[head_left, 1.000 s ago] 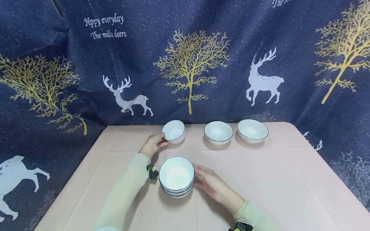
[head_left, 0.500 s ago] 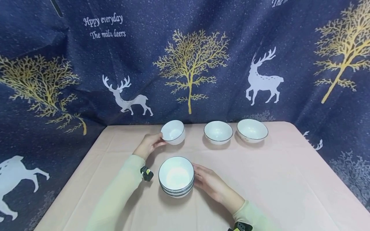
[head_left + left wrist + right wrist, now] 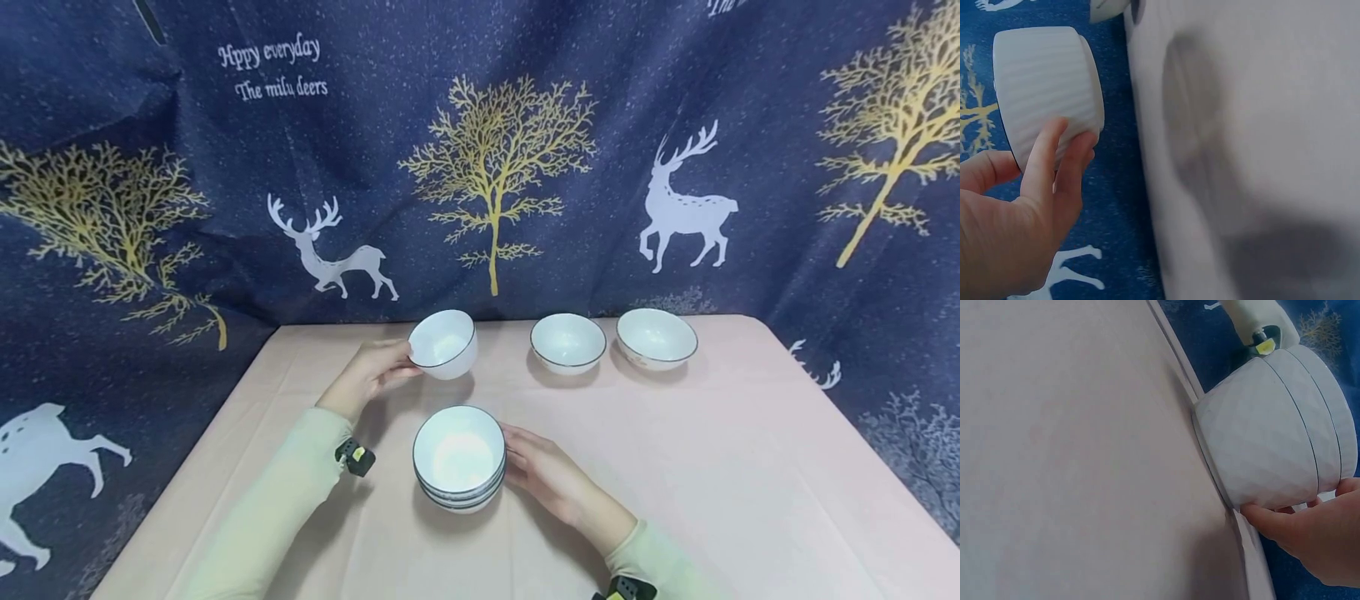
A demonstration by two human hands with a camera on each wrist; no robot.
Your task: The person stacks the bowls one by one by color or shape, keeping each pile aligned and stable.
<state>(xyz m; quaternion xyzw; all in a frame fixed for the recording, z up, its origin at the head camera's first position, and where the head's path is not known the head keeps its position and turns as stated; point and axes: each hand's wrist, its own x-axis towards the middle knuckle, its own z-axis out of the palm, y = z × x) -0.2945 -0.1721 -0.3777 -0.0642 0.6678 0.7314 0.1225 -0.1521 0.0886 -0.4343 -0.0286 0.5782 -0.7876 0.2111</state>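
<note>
Left grip (image 3: pixel 367 372): pinching the held bowl (image 3: pixel 443 343) at its left side, thumb by the rim and fingertips along the ribbed outer wall, which looks like a way to bear its weight one-handed without covering the mouth.
Held bowl: beyond the stack and a little to its left, mouth up with a slight lean; the separate shadow in the left wrist view suggests it is off the table (image 3: pixel 697 467).
Bowl stack (image 3: pixel 459 458): upright on the table nearest the person, at least three bowls nested one in another, so their rims sit close and the pile takes one bowl's footprint.
Right grip (image 3: pixel 551 482): fingers laid against the stack's right wall, unclenched, no pinch showing; probably there to steady the pile.
Middle bowl (image 3: pixel 567 343): mouth up near the back edge, touched by neither hand.
Rightmost bowl (image 3: pixel 657 339): just beside the middle one, also mouth up; standing in a row probably leaves each rim easy to reach.
</note>
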